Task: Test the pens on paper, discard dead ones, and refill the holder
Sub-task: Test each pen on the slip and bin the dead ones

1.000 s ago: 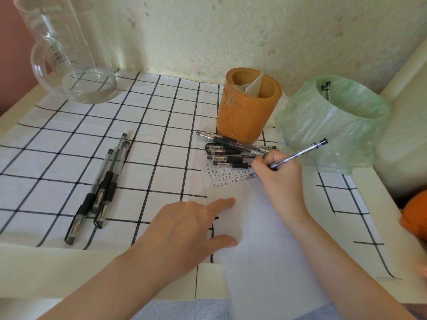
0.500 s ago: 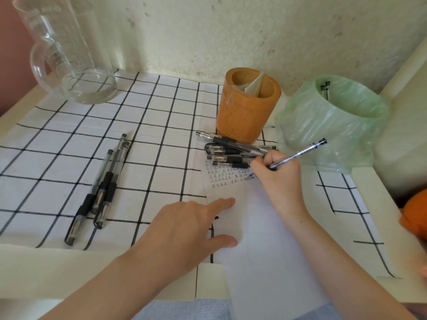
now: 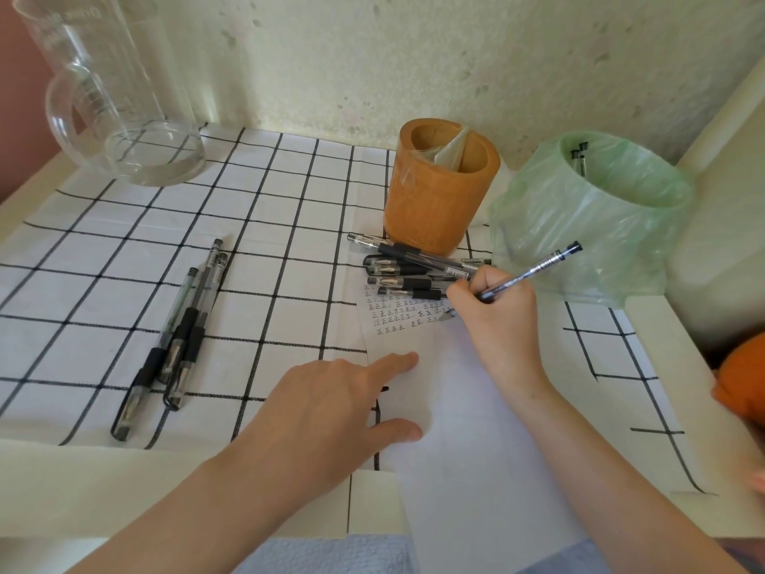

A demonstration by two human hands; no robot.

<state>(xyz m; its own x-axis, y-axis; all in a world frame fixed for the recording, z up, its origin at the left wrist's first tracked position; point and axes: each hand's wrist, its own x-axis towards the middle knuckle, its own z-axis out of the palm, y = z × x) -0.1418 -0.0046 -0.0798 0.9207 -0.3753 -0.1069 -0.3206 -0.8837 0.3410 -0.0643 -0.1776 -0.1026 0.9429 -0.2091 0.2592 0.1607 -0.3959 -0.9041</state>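
My right hand [image 3: 494,312] grips a black gel pen [image 3: 538,267] with its tip down on the white paper [image 3: 463,408], beside rows of small test marks [image 3: 399,314]. My left hand [image 3: 331,408] lies flat, fingers spread, pressing the paper's left edge. A pile of capped pens [image 3: 410,269] lies just beyond the paper, in front of the orange wooden holder [image 3: 439,188]. Three pens [image 3: 182,337] lie together on the left of the checked cloth. A green-bagged bin [image 3: 588,213] to the right has pens inside.
A large glass jug [image 3: 116,97] stands at the back left on the checked cloth [image 3: 269,225]. The wall runs close behind the holder and bin. An orange object [image 3: 741,379] sits at the right edge. A raised pale ledge borders the right side.
The right hand has shifted slightly left along the row of marks with the pen; the left hand has stayed pressing the paper.
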